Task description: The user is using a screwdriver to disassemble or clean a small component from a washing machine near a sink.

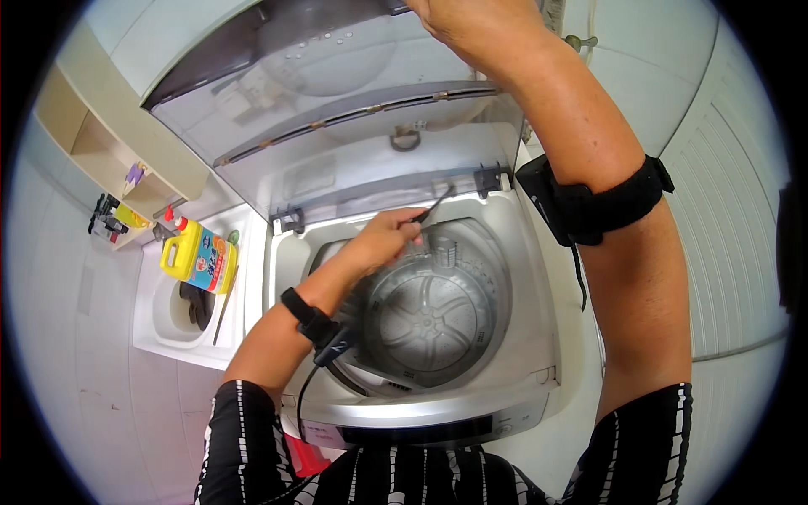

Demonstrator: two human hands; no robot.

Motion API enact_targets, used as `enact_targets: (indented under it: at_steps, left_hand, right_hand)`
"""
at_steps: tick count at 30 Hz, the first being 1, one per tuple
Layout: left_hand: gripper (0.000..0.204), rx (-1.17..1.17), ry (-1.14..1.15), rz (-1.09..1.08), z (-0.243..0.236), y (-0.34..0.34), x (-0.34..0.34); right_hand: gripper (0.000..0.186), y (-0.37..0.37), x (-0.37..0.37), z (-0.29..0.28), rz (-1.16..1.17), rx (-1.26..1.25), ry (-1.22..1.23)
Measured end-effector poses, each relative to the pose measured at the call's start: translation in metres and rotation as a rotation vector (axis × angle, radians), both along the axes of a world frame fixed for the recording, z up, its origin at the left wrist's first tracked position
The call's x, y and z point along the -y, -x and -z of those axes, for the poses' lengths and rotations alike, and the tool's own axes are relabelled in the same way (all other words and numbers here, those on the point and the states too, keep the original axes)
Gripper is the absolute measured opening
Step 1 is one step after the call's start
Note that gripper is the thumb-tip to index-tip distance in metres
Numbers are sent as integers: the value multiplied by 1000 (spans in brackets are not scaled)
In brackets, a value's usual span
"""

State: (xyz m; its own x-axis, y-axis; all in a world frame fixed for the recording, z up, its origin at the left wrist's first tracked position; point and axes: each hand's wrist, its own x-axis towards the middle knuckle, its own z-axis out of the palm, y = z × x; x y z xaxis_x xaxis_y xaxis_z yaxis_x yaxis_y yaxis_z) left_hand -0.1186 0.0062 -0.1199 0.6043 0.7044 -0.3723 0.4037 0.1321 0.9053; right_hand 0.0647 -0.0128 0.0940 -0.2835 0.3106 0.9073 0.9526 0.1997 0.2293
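The left hand [389, 240] curled over the back of the washer tub [427, 324]; the right hand [461, 17] reached beyond it.

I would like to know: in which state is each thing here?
Translucent grey hinged lid: raised open.
Round grey washer tub: uncovered.
Left hand: closed on slim dark tool.
Right hand: at lid's top edge, grip cut off.
Yellow plastic bottle: standing upright.
White sink: holding dark item.

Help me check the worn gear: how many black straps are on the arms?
2: one strap around the left forearm, another strap around the right forearm. Any under the sleeves would be hidden.
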Motion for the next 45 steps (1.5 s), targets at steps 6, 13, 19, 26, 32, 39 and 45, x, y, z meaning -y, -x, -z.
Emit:
enact_targets:
  at_steps: [6,13,19,26,32,39,45]
  left_hand:
    - [42,65,-14,43,8,-24,0]
    - [41,4,-58,16,7,-2,-5]
    - [41,38,-69,6,5,-9,3]
    - [43,-13,-50,-61,5,16,9]
    - [43,-50,-23,-139,-2,50,16]
    - [43,-77,27,-135,-11,57,16]
    - [42,-42,11,-127,-6,36,14]
  right_hand:
    - [39,1,-8,-2,37,20,-41]
    - [39,-3,-5,0,-5,-22,40]
    - [40,2,3,-1,-3,-19,5]
    - [41,-4,-5,0,-2,-2,-33]
    - [40,0,3,2,-34,-29,0]
    - [39,-3,-1,1,-32,-19,-28]
    - [39,3,6,-3,-5,-22,11]
